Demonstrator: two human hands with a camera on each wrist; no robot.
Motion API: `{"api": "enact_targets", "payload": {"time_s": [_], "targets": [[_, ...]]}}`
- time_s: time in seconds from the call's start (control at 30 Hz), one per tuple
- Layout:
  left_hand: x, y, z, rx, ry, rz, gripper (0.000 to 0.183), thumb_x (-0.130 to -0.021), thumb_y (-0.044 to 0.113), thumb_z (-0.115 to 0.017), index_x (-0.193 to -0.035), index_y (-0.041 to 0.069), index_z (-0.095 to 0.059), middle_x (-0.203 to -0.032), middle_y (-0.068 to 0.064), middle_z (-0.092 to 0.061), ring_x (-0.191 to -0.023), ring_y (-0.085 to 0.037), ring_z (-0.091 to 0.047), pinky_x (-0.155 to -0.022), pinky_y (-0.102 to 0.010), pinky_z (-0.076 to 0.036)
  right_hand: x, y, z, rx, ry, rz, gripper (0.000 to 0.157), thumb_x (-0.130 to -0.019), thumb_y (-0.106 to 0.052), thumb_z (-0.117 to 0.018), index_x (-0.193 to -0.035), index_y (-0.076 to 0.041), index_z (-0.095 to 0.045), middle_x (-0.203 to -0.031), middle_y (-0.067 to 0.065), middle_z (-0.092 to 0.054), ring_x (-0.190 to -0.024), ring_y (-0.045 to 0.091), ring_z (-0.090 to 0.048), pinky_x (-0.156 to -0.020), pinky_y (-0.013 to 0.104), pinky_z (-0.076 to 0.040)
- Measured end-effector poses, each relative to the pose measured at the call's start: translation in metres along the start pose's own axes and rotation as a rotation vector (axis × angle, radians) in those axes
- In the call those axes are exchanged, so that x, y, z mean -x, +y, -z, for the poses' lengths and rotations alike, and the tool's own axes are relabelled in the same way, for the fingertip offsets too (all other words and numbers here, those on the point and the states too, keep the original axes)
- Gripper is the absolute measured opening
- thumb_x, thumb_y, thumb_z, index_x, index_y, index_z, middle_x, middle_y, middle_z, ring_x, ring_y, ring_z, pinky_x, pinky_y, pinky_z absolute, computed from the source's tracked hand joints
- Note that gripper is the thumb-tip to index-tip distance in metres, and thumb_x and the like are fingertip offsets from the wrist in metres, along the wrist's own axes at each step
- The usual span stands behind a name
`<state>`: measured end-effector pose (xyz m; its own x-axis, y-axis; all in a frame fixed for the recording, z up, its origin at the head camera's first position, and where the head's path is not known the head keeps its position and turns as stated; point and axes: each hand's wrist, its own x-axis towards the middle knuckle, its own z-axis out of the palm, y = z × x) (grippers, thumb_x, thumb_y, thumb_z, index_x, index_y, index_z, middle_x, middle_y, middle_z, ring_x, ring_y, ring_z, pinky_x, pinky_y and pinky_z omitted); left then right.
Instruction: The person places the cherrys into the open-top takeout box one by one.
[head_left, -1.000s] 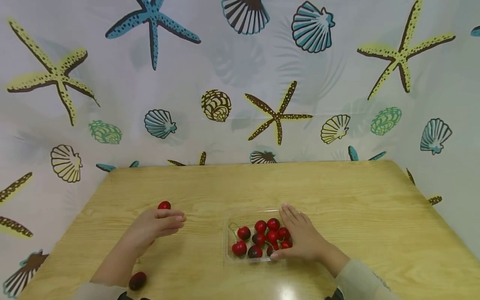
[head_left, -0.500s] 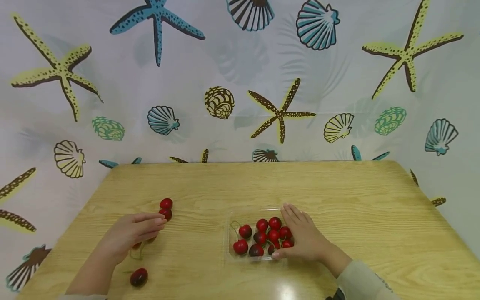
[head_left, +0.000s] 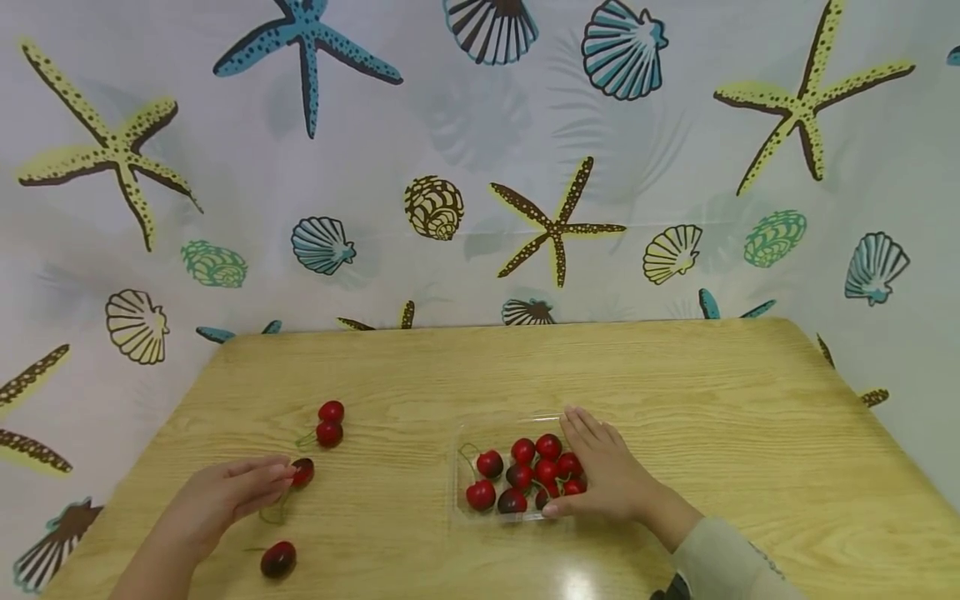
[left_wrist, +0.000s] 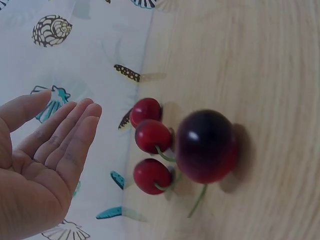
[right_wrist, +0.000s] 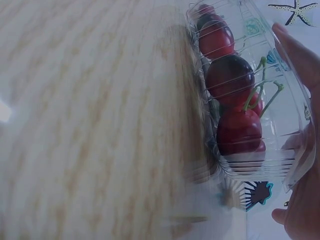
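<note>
My left hand (head_left: 228, 498) is over the left side of the table, its fingertips right at a red cherry (head_left: 303, 472) with a green stem. In the left wrist view the fingers lie loosely extended and nothing is in the palm. Nearer me lies a dark red cherry (head_left: 278, 559), large in the left wrist view. Two more cherries (head_left: 330, 433) sit together farther back. My right hand (head_left: 611, 475) holds the right end of a clear plastic container (head_left: 455, 479), thumb at the near side and fingers at the far side. Several cherries (right_wrist: 230, 77) with green stems lie inside it.
The light wooden table (head_left: 405, 375) reaches back to a pale curtain (head_left: 375, 183) printed with starfish and shells. Bare wood lies between the loose cherries and the container. More tabletop extends to the right of my right hand.
My left hand has moved left and toward me, uncovering the back cherries and the one now at its fingertips. My right hand and the container have stayed in place.
</note>
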<state>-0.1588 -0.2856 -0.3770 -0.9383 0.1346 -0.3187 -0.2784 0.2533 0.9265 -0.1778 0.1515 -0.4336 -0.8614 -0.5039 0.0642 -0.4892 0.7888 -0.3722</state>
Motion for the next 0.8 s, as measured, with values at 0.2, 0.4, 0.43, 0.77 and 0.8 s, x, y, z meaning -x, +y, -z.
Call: {"api": "enact_targets", "payload": {"time_s": [0.2, 0.4, 0.43, 0.77, 0.8], "targets": [[0.002, -0.013, 0.006, 0.047, 0.023, 0.034, 0.053, -0.086, 0.023, -0.053, -0.119, -0.017, -0.040, -0.100, -0.004, -0.061, -0.088, -0.009, -0.058, -0.078, -0.030, -0.044, 0.000, 0.000, 0.002, 0.013, -0.004, 0.001, 0.110, -0.063, -0.073, -0.048, -0.137, 0.001, -0.013, -0.142, 0.010, -0.003, -0.129, 0.024, 0.000, -0.099, 0.048, -0.005], [0.009, -0.025, 0.015, 0.099, 0.010, 0.084, 0.054, -0.087, 0.019, -0.052, -0.121, -0.020, -0.033, -0.101, -0.006, -0.059, -0.088, -0.012, -0.058, -0.080, -0.033, -0.043, 0.000, -0.001, 0.001, 0.004, -0.013, -0.007, 0.111, -0.062, -0.073, -0.049, -0.137, 0.000, -0.013, -0.142, 0.009, -0.002, -0.129, 0.023, 0.000, -0.100, 0.047, -0.005], [0.010, -0.028, 0.017, 0.108, 0.009, 0.091, 0.054, -0.088, 0.018, -0.051, -0.121, -0.020, -0.032, -0.101, -0.006, -0.058, -0.088, -0.012, -0.059, -0.080, -0.034, -0.043, 0.000, -0.001, 0.001, 0.003, -0.013, -0.007, 0.111, -0.062, -0.073, -0.049, -0.137, 0.000, -0.013, -0.142, 0.009, -0.002, -0.129, 0.022, 0.001, -0.100, 0.047, -0.006], [0.013, -0.049, 0.031, 0.158, 0.053, 0.145, 0.045, -0.083, 0.021, -0.059, -0.111, -0.014, -0.050, -0.097, -0.008, -0.061, -0.086, -0.015, -0.059, -0.078, -0.034, -0.044, 0.000, 0.000, 0.002, -0.004, -0.006, 0.005, 0.110, -0.063, -0.072, -0.049, -0.137, 0.001, -0.013, -0.142, 0.010, -0.003, -0.129, 0.025, -0.002, -0.099, 0.048, -0.006], [0.013, -0.050, 0.032, 0.155, 0.061, 0.156, 0.046, -0.082, 0.022, -0.059, -0.110, -0.013, -0.051, -0.096, -0.007, -0.061, -0.086, -0.015, -0.060, -0.078, -0.034, -0.044, 0.000, 0.000, 0.001, -0.004, -0.007, 0.004, 0.110, -0.063, -0.072, -0.049, -0.137, 0.001, -0.013, -0.143, 0.010, -0.003, -0.129, 0.025, -0.001, -0.099, 0.048, -0.006]]}}
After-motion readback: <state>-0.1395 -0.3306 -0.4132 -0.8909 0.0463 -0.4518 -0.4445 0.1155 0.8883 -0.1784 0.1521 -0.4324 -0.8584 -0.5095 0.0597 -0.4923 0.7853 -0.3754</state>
